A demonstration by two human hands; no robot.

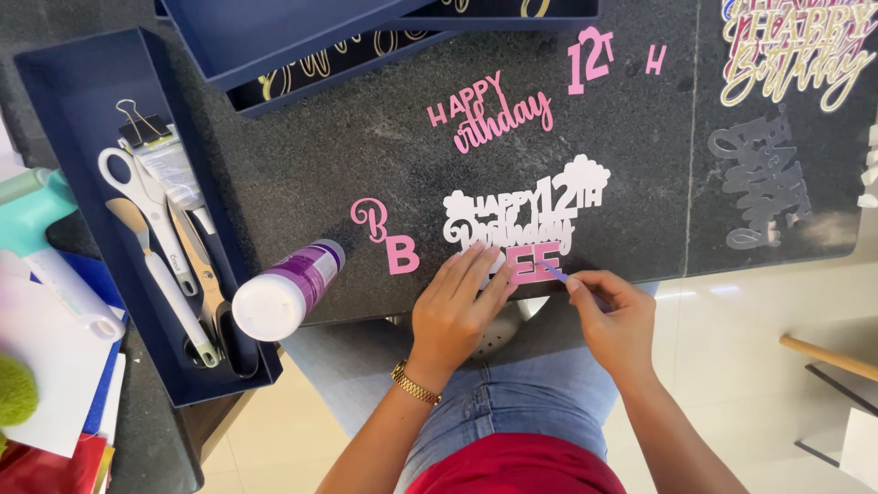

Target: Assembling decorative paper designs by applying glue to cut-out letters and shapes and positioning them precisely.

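Head view, looking down on a dark speckled stone worktop [366, 155]. At its left edge, a long navy cardboard tray [55, 137] holding white-handled scissors [137, 197], a white-handled spatula tool [160, 274], a gold-toned craft tool [197, 261], a black binder clip [142, 123] and a clear plastic sleeve. At the far edge, two more navy box trays [302, 41] stacked askew, gold script cutouts showing inside the lower one.

Near the front edge, a white layered paper cake-topper cutout [526, 215] with scalloped outline, flat on the stone. Left hand [453, 306] spread flat, fingers extended, fingertips pressing the topper's lower edge beside two pink paper letters [533, 265]; gold watch band on the wrist. Right hand [617, 320] just right of those letters, fingers curled in a pinch around a thin purple stick-like tool [558, 273], its tip touching the pink letters.

Left of the topper, two loose pink paper letters [389, 238], one curly, one blocky. Beside them, a glue bottle with white cap and purple label [288, 288] lying on its side at the front edge. Farther back, a pink script paper cutout [494, 114] and small pink pieces [590, 57]. Toward the right edge, a grey glittery cutout [759, 178] and a gold-outlined script cutout [791, 50].
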